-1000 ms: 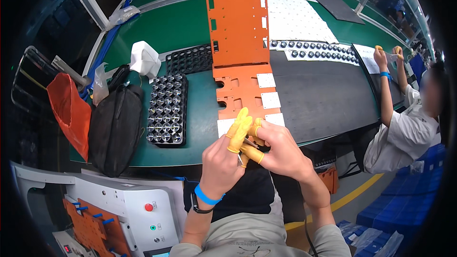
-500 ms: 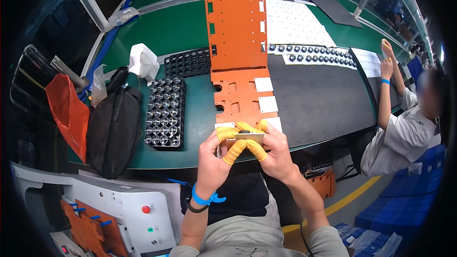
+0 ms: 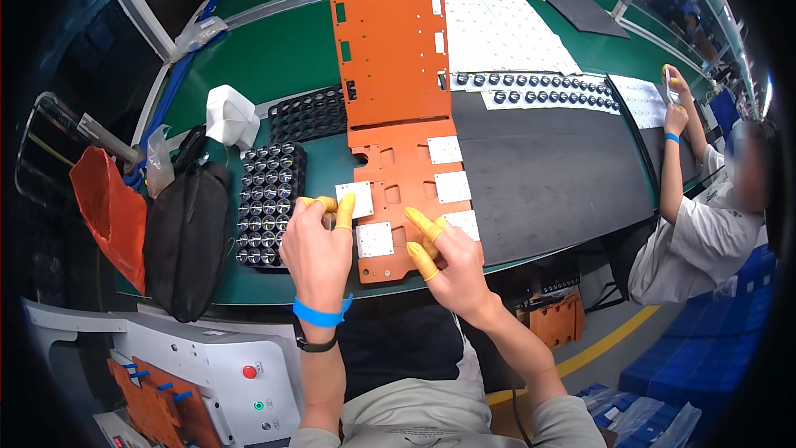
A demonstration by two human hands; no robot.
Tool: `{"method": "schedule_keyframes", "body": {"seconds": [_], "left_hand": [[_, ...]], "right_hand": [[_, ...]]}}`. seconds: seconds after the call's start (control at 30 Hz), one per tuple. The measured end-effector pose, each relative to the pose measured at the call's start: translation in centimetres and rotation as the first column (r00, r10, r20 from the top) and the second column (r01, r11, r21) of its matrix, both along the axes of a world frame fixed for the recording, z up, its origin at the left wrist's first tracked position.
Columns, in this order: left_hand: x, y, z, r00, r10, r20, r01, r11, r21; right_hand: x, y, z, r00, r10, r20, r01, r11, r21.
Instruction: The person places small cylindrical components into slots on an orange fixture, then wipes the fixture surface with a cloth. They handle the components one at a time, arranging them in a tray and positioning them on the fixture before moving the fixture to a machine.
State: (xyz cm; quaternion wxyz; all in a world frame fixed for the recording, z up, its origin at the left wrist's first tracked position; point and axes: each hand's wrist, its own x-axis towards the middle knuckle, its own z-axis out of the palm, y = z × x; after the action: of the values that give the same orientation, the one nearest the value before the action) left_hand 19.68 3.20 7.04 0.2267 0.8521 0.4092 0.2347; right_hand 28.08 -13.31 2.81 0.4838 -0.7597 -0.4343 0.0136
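Note:
Pinched between the fingers and thumb of my left hand (image 3: 319,245) is a white square plate (image 3: 355,198), flat over the left edge of an orange hinged fixture (image 3: 400,192). I cannot tell whether it rests in its recess. My right hand (image 3: 454,270) hovers above the fixture's near part, holding nothing, fingers apart. Yellow finger cots cover fingertips of both hands. Another white plate (image 3: 375,240) sits at the near left of the fixture. Along its right side lie three more, a far one (image 3: 444,150), a middle one (image 3: 453,187) and a near one (image 3: 462,223), partly behind my right fingers.
The fixture's orange lid (image 3: 391,50) stands raised behind. Left are a tray of round black parts (image 3: 269,199), a black tray (image 3: 307,114) and a black bag (image 3: 186,241). A black mat (image 3: 547,174) and rows of round parts (image 3: 539,98) lie right, near a co-worker (image 3: 705,232).
My hands have parted and moved forward from the fixture's near edge. The plate both held upright is now flat in my left hand over the fixture's left side; my right hand has let go.

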Motion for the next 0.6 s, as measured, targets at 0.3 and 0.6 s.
{"method": "schedule_keyframes", "body": {"seconds": [0.3,0.6], "left_hand": [[1.7,1.4,-1.4,0.953,-0.109,-0.284,0.105,0.994,-0.028],[2.1,0.6,-2.0,0.935,-0.094,-0.343,0.088,0.996,-0.033]], "right_hand": [[0.2,0.0,-0.7,0.994,-0.045,0.101,0.041,0.998,0.039],[0.1,0.6,-0.6,0.989,-0.07,0.134,0.058,0.995,0.085]]}}
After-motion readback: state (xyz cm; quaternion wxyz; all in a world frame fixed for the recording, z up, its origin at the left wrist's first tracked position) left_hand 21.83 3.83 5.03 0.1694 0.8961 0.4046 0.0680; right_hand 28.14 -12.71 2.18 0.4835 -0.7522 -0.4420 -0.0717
